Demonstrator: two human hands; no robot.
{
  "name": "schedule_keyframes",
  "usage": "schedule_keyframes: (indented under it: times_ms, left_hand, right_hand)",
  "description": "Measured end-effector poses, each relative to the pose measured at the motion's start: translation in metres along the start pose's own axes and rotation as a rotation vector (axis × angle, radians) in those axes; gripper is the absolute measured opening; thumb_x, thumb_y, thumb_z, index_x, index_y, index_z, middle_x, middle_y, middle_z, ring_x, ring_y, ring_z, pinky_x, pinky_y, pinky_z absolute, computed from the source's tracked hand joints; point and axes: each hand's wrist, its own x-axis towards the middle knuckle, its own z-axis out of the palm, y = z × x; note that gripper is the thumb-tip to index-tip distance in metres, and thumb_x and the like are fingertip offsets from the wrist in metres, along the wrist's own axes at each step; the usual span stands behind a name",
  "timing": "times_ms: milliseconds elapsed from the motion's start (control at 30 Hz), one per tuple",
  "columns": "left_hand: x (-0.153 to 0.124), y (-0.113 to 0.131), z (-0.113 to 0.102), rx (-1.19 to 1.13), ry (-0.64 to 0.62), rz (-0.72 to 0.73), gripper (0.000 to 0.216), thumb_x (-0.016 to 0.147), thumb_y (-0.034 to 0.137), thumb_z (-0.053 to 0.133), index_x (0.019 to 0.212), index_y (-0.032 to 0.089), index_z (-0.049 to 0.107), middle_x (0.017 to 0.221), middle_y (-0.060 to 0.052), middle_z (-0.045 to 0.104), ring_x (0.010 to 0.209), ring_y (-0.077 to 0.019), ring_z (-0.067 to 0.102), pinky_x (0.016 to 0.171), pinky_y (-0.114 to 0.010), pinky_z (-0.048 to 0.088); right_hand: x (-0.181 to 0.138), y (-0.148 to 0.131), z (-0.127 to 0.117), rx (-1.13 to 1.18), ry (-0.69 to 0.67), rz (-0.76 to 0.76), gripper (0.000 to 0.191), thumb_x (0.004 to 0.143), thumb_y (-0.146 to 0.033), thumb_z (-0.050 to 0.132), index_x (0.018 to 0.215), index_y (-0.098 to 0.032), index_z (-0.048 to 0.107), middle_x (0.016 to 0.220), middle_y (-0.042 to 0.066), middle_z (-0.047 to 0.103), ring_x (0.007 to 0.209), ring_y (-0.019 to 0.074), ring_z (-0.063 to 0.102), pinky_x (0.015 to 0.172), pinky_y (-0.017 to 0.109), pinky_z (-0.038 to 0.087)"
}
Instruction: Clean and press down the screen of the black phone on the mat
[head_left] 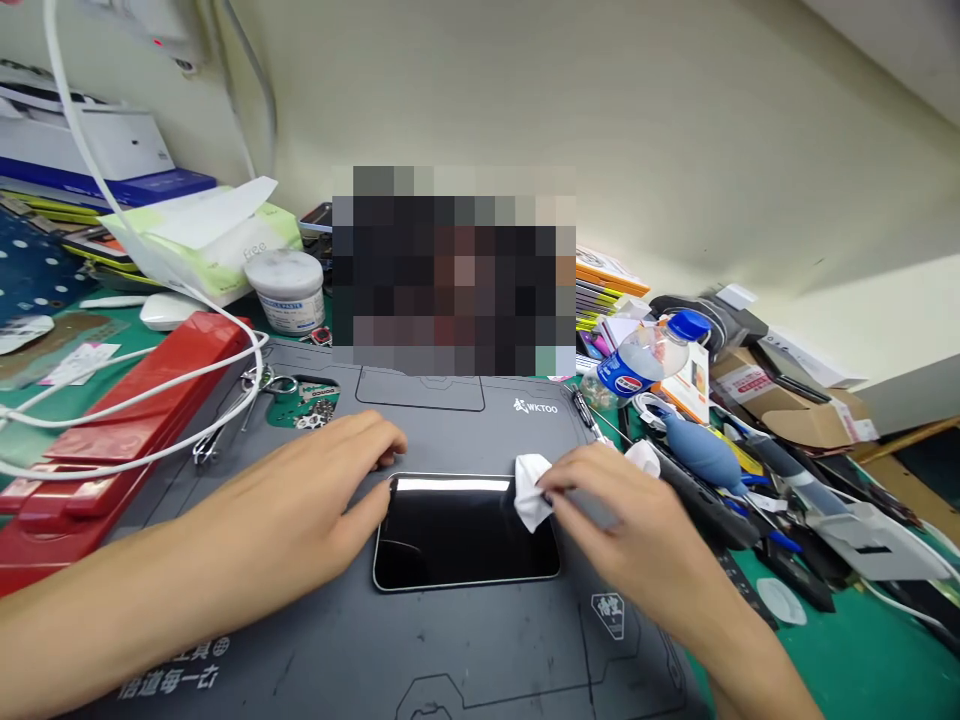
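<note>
A smartphone [465, 540] with a dark, glossy screen lies flat and sideways on the grey work mat [480, 650]. A strip of light reflects along its far edge. My right hand [622, 510] pinches a crumpled white wipe [531, 492] between thumb and fingers, over the phone's far right corner. My left hand [337, 475] is at the phone's far left corner, thumb tip at the edge. Its fingers curve loosely above the mat, apart from the thumb, with nothing seen in them.
Left are a red tool [142, 410], a looping white cable [255, 385] and a paste jar [286, 292]. A mat recess [304, 402] holds small metal parts. At right are a Pepsi bottle [645, 355], a blue air blower [701, 450] and cluttered tools. A pixelated patch covers the back centre.
</note>
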Motion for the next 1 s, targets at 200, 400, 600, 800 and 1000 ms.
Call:
schedule_keyframes:
  times_ms: [200,400,600,800,1000]
  left_hand:
    - [0.001,-0.014,0.006,0.106,0.041,0.104,0.051,0.106,0.038,0.026,0.120,0.024,0.073,0.122,-0.014,0.079,0.116,-0.0355,0.076,0.093,-0.055,0.064]
    - [0.000,-0.022,0.010,0.159,0.047,0.199,0.045,0.107,0.036,0.032,0.121,0.025,0.073,0.117,-0.012,0.078,0.108,-0.0313,0.079,0.087,-0.051,0.066]
    - [0.001,-0.024,0.010,0.173,0.059,0.219,0.042,0.106,0.035,0.033,0.118,0.025,0.072,0.115,-0.012,0.077,0.105,-0.0316,0.079,0.084,-0.050,0.065]
    - [-0.002,-0.026,0.011,0.192,0.084,0.236,0.041,0.106,0.033,0.035,0.120,0.024,0.073,0.114,-0.012,0.078,0.103,-0.0309,0.078,0.083,-0.049,0.065]
    - [0.000,-0.028,0.014,0.196,0.073,0.251,0.048,0.108,0.025,0.027,0.123,0.024,0.073,0.115,-0.012,0.078,0.103,-0.0296,0.079,0.083,-0.048,0.066]
  right_hand:
    - [-0.003,-0.004,-0.004,0.083,0.599,0.060,0.024,0.099,-0.006,0.073,0.105,-0.030,0.077,0.093,0.000,0.078,0.082,0.0216,0.075,0.075,0.035,0.060]
    - [0.004,-0.007,-0.004,0.130,-0.224,-0.075,0.022,0.098,-0.007,0.062,0.088,-0.024,0.071,0.080,-0.003,0.075,0.069,0.0135,0.069,0.063,0.025,0.053]
    - [0.003,-0.003,-0.007,0.124,-0.155,-0.090,0.017,0.102,-0.011,0.063,0.098,-0.022,0.076,0.095,0.002,0.079,0.086,0.0168,0.075,0.076,0.028,0.058]
    - [-0.002,-0.010,0.013,0.005,-0.205,-0.180,0.024,0.107,-0.005,0.058,0.105,-0.018,0.077,0.107,0.006,0.082,0.095,0.0229,0.075,0.082,0.037,0.059]
    - [-0.003,-0.010,0.020,0.061,-0.218,-0.190,0.023,0.108,-0.003,0.061,0.099,-0.020,0.074,0.101,0.002,0.079,0.090,0.0192,0.071,0.078,0.034,0.053]
